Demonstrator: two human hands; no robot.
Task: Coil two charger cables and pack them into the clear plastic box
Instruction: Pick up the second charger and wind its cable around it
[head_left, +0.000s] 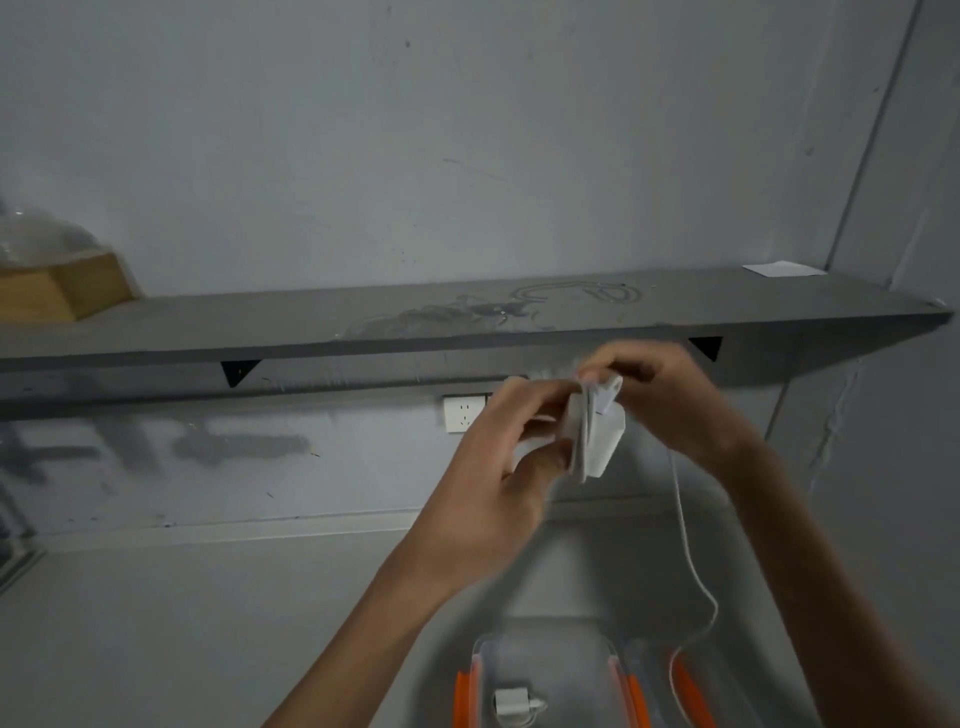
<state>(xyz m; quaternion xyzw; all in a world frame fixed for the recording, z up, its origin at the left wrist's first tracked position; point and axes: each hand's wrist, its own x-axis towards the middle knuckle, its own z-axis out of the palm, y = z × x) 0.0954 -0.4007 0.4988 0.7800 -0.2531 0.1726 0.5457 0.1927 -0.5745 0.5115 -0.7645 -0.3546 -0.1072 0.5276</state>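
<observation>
1. Left hand (498, 467) grips the white charger brick (597, 436) at chest height, fingers curled round its near side.
2. Right hand (660, 400) pinches a loop of white cable (685, 545) against the brick's top; the loose run drops toward the table.
3. Down below sits the clear plastic box (550, 670), orange clips at its sides, one small charger (514, 701) already inside.
4. Step in hand, I'd say: winding the second cable.
5. Next calls for more turns, tail tucked, then lowering it into the box.
</observation>
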